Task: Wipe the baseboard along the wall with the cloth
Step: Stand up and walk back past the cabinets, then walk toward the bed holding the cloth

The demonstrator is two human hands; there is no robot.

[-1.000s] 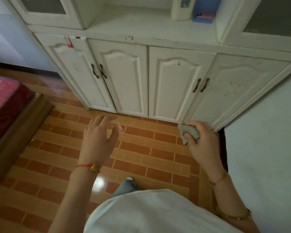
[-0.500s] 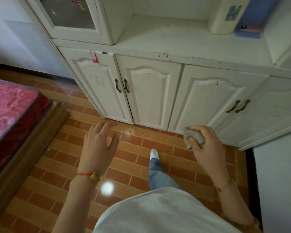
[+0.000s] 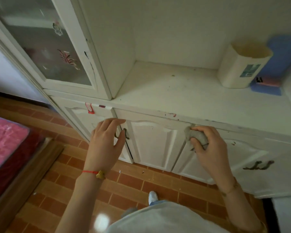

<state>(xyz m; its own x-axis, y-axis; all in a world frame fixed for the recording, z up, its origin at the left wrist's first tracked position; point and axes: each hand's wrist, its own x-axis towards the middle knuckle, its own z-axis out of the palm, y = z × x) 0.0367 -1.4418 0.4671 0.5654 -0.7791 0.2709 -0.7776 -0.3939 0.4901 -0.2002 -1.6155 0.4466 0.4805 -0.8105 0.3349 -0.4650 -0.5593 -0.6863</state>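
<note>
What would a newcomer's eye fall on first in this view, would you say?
Most likely the two hands in the middle: the right hand grips a crumpled grey cloth in front of the white cabinet, and the left hand is spread open before the door handles. Next comes the bright pink mattress at the left edge, then the cream container on the shelf at the upper right.

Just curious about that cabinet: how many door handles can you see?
4: one mostly hidden behind the left hand, one handle beside it, and a blurred pair lower right. Others may be out of view.
</note>
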